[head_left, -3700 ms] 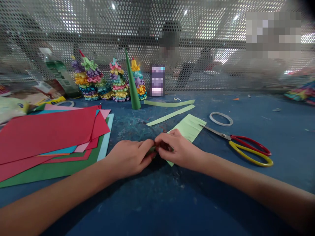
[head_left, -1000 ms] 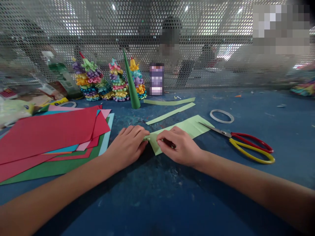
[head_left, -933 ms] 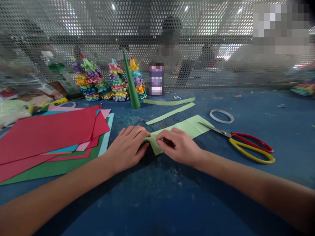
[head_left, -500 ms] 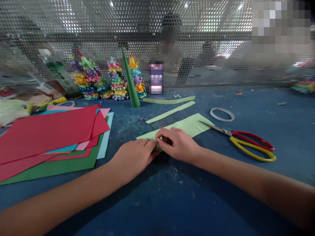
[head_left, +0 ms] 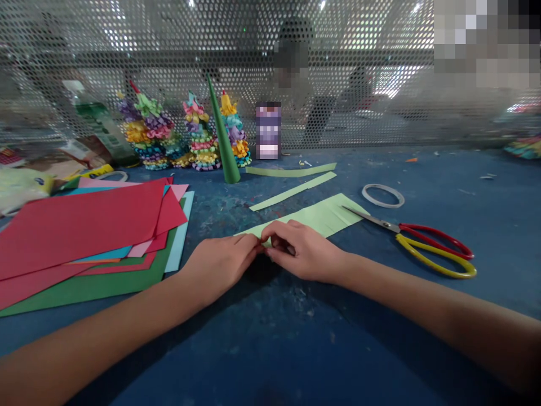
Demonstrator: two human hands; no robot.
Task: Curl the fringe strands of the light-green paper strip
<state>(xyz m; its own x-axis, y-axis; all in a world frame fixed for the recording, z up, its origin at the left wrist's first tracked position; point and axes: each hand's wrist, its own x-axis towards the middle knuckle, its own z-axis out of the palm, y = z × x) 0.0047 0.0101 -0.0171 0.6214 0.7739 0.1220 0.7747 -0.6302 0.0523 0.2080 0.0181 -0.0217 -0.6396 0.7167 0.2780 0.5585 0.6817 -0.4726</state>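
A fringed sheet of light green paper [head_left: 315, 220] lies on the blue table, with its cut fringe towards the scissors. My left hand [head_left: 222, 265] and my right hand [head_left: 300, 251] meet at its near edge, fingertips almost touching. Both pinch the paper there, and a small rolled or folded part seems to sit between them, mostly hidden by my fingers. Two narrow light green strips [head_left: 291, 192] lie just beyond. Steel scissors with red and yellow handles [head_left: 399, 231] rest to the right of my right hand.
A stack of red, green, pink and blue paper sheets [head_left: 84, 225] lies at left. Behind stand a green paper cone [head_left: 222, 138], several paper trees [head_left: 200, 138] and a bottle [head_left: 99, 124]. A tape ring [head_left: 382, 204] lies right. Perforated metal mesh [head_left: 338, 34] closes the back, a person [head_left: 291, 67] beyond it.
My hands have drawn together at the paper's near edge. The sheet now lies flatter and longer, its left end reaching out past my left fingers. The view has tilted slightly.
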